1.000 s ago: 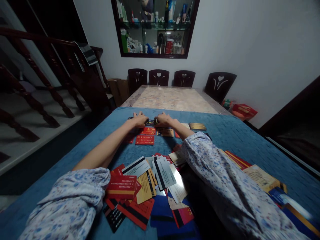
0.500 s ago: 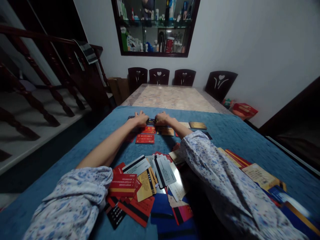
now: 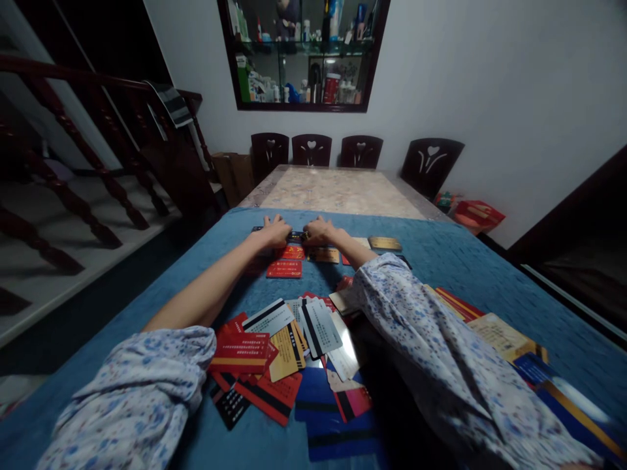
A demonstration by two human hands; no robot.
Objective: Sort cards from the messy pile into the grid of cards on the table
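Note:
Both hands reach to the far row of cards on the cloth. My left hand [image 3: 277,231] rests on the dark cards at the left end, two fingers stretched forward and apart. Beside it my right hand [image 3: 318,232] has its fingers curled at the right end of a black card [image 3: 296,237]; its fingertips are partly hidden. Closer to me lie red cards [image 3: 285,269] and a gold card [image 3: 325,255]. A white card [image 3: 363,242] and another gold card [image 3: 385,243] are right of my right wrist.
A loose overlapping pile of cards [image 3: 287,349] spreads between my forearms. More cards [image 3: 504,336] lie beyond my right sleeve. The blue cloth [image 3: 196,261] covers the near table; chairs [image 3: 312,150] stand at its far end, with a stair railing [image 3: 88,150] at left.
Both hands stay nearly in place on the far row of cards. The view has shifted slightly, and the near card pile appears a little higher.

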